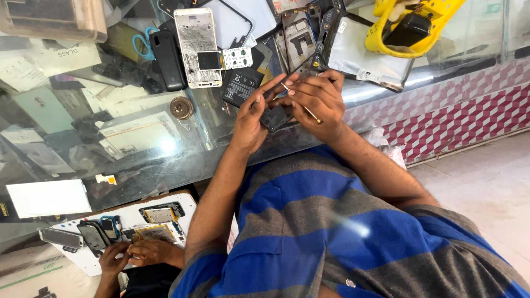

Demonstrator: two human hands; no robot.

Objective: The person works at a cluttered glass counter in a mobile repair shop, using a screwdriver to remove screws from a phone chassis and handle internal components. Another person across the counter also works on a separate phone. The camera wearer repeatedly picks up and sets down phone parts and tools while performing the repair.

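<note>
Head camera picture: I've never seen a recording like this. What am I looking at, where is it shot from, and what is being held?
The one picture comes from a camera on a person's head, looking down their striped shirt at a glass counter. No machine: two bare hands. The left hand holds a small dark phone part; the right hand has a thin metal tool in its grip, held against it. On the counter lie an opened phone frame, a black battery, a dark handset and a yellow tool. At lower left another person's hands work at a white board with phone parts.
</note>
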